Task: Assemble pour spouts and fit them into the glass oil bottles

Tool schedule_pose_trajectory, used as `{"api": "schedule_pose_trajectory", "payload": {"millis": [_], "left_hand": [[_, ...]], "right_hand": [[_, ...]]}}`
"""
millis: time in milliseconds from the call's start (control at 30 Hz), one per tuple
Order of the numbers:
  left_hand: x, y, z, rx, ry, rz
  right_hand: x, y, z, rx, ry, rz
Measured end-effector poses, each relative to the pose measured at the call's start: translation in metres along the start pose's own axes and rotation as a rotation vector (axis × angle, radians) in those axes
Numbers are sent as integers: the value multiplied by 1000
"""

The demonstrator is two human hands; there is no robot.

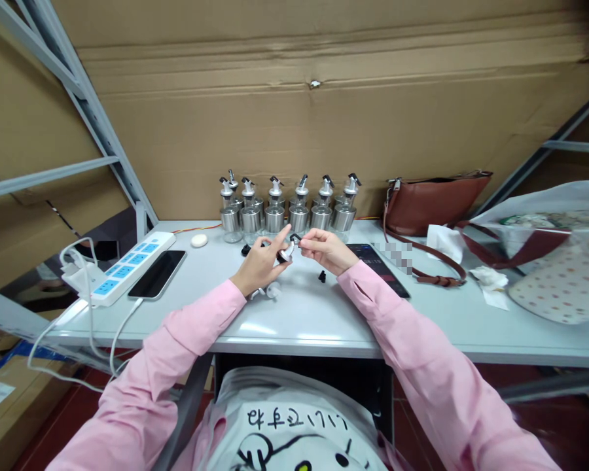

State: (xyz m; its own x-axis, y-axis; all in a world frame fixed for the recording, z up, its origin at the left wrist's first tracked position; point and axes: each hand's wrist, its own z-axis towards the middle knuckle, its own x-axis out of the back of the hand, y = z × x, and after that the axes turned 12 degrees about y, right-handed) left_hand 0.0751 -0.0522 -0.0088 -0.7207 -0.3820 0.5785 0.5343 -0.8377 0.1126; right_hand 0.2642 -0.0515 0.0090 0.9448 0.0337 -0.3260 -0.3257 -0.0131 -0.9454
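Observation:
My left hand (261, 263) is closed around a silver-and-white bottle pourer top (287, 252), held above the middle of the table. The fingertips of my right hand (328, 250) pinch a small black cap piece (295, 238) at the top of the pourer. Whether the two parts are joined I cannot tell. Under my left wrist lie translucent white plastic pieces (273, 292). A small black part (322, 277) rests on the table below my right hand, and more black parts (246, 250) sit partly hidden behind my left hand.
Several glass-and-steel oil bottles (275, 216) with pourer tops stand along the cardboard back wall (294, 144). A power strip (132, 268) and a phone (158, 275) lie left. Rightward are a dark tablet or phone (380, 271), a brown bag (434, 203), tissues (489, 278) and a plastic bag (554, 288).

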Motion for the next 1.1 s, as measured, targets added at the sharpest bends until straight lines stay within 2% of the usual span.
{"api": "schedule_pose_trajectory", "payload": {"millis": [500, 800, 1100], "left_hand": [[0, 0, -1, -18, 41, 39], [-1, 0, -1, -47, 16, 29], [-1, 0, -2, -40, -8, 35]], "right_hand": [[-1, 2, 0, 3, -62, -56], [-1, 7, 2, 98, -136, -189], [1, 10, 4, 159, -175, -224]]}}
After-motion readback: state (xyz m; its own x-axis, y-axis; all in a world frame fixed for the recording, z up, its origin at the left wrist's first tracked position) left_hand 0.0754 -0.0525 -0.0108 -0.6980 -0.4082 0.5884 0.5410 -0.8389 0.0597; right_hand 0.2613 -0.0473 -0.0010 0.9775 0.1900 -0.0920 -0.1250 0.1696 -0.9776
